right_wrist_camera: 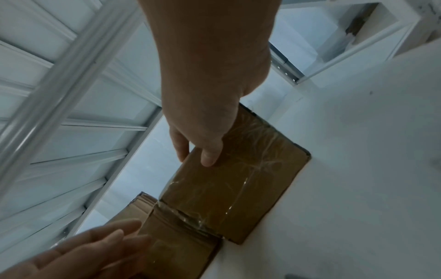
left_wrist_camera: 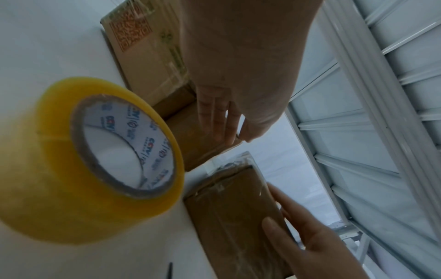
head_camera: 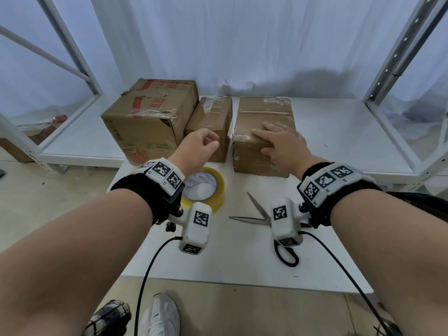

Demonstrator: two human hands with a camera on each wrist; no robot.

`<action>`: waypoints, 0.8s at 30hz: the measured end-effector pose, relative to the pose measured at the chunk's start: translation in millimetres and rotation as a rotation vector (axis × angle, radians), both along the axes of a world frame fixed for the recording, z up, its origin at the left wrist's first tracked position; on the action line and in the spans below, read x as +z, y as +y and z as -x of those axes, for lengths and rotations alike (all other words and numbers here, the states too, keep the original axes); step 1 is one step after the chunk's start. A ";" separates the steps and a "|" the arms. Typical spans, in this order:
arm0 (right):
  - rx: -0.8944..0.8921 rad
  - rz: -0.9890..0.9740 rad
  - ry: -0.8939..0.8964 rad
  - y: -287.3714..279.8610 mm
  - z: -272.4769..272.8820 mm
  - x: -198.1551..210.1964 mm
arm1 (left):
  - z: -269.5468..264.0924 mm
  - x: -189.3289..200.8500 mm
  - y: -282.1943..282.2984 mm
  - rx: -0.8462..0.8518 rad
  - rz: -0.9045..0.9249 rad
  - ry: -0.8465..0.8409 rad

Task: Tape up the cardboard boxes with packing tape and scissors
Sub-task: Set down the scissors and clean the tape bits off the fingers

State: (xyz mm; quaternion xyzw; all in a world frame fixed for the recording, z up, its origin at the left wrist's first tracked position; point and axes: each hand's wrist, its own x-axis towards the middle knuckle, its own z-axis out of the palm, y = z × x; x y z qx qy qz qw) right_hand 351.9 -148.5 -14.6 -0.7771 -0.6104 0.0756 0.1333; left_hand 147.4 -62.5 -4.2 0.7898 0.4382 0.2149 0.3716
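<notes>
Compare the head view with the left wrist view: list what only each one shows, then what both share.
Only the head view shows the scissors lying open on the white table, the wrist-worn cameras, and the whole of the large printed box at the left.

Only the left wrist view shows the printed lettering inside the tape roll core and the underside of the left hand, fingers straight.

Both show the tape roll, the middle box, and the right hand resting on the right box.

Bright, even light in the head view; wrist views dimmer, blurred, edge-warped.
</notes>
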 end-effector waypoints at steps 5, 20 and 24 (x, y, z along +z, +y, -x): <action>0.043 -0.033 -0.026 13.6 7.6 -3.9 | 6.5 -6.4 1.8 -0.027 -0.004 0.068; -0.031 0.618 -0.114 -116.2 40.7 -40.3 | -1.6 4.1 -62.9 -0.325 -0.180 0.402; 0.004 0.546 -0.176 -136.5 39.6 -41.4 | -1.5 10.4 -78.2 -0.350 -0.209 0.461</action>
